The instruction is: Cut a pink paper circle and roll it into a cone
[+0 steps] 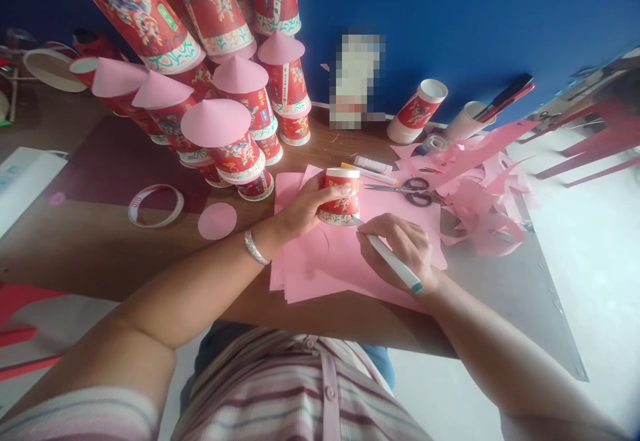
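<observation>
My left hand [311, 202] is closed around a red printed paper cup [342, 191], with the thumb across its front. The cup has a white band with coloured scribbles at its lower edge. In my right hand [400, 244] is a white marker [397, 262] with a green end. Its tip is at the lower edge of the cup; whether it touches cannot be made out. Beneath both hands lie stacked sheets of pink paper [320, 274]. Just beyond the cup are scissors [417, 191] with dark handles and a white capped marker [373, 164].
Stacks of red cups [227, 154] with pink paper cones [216, 122] rise at the left. A cut cup ring [156, 206] and a pink disc [217, 220] lie nearby. Pink scraps [493, 191], a pen holder [467, 121] and another cup [419, 109] stand at the right.
</observation>
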{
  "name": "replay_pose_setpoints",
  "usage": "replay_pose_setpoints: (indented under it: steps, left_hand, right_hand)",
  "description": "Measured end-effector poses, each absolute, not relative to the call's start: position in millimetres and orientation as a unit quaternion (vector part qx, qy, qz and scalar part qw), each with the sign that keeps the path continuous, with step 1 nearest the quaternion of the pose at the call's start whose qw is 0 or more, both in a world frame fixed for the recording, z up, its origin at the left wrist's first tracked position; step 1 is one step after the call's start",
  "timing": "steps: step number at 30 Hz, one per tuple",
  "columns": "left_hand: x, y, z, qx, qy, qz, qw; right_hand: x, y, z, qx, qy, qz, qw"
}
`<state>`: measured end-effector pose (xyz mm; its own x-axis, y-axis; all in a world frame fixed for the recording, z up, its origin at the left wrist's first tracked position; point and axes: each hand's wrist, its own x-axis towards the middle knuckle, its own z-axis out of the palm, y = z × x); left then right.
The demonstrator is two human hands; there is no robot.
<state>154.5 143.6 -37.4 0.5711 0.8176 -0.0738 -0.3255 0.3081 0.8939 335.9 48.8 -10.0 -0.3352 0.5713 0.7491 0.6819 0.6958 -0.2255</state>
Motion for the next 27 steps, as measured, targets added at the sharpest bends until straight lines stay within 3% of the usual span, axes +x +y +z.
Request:
replay_pose_setpoints:
  steps: [27]
  left_hand:
    - [152.0,144.1,-37.5,0.528,0.268,0.391,0.705]
  right_hand:
    - [335.3,47.9,-14.4,-0.391,-0.814,-0.046,0.427]
